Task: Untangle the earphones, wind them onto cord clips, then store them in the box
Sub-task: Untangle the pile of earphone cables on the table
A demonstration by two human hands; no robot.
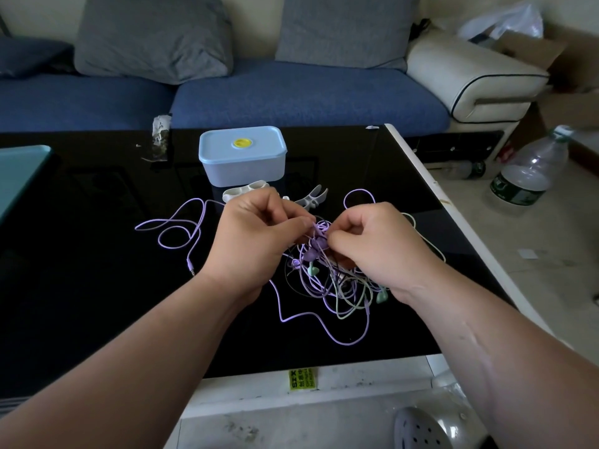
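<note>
A tangle of purple, green and dark earphone cords lies on the black glass table. My left hand and my right hand both pinch purple cord at the top of the tangle, fingertips almost meeting. One purple cord trails left and ends in a plug. Behind my hands lie a white cord clip and a grey cord clip. The light blue box stands further back with its lid on.
A blue sofa with grey cushions runs behind the table. A teal object sits at the table's left edge. A large plastic bottle stands on the floor to the right, near cardboard boxes. The table's white edge runs along the right.
</note>
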